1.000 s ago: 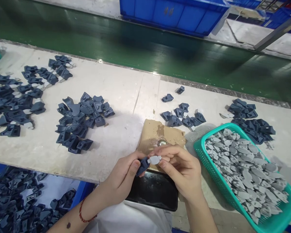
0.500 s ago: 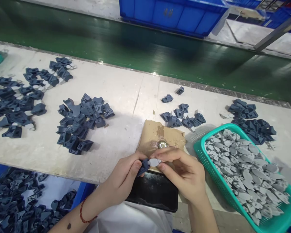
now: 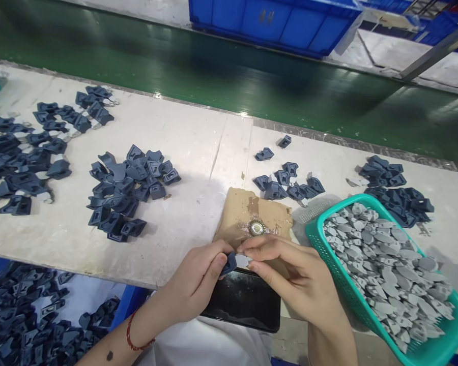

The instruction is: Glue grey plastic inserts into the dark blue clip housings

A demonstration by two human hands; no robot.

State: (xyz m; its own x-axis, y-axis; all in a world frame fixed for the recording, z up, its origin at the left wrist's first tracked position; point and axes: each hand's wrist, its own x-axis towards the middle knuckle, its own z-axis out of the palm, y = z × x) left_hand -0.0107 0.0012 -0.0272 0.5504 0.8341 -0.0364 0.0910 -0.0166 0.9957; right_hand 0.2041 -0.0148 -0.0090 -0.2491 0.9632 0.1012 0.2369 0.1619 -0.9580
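Note:
My left hand [image 3: 204, 272] pinches a dark blue plastic piece [image 3: 229, 263] between thumb and fingers. Against its right end sits a light grey oval piece [image 3: 242, 261], gripped by the thumb and fingertips of my right hand [image 3: 286, 267]. The two pieces touch; how deep the grey one goes into the blue one is hidden. Below them lies a black phone-like slab [image 3: 248, 300]. Just beyond my fingers is a brown cardboard pad [image 3: 234, 211] bearing a small round metal item [image 3: 257, 227].
At right stands a green basket [image 3: 316, 244] of grey pieces. Piles of blue pieces lie on the white table [image 3: 191, 152], left [image 3: 116, 190] and right [image 3: 400, 203]. A blue bin [image 3: 126, 305] with more sits lower left. Beyond runs a green belt [image 3: 213, 76].
The grey piece has turned slightly and sits closer against the blue piece. My right hand has shifted a little, its fingers now covering more of the grey piece.

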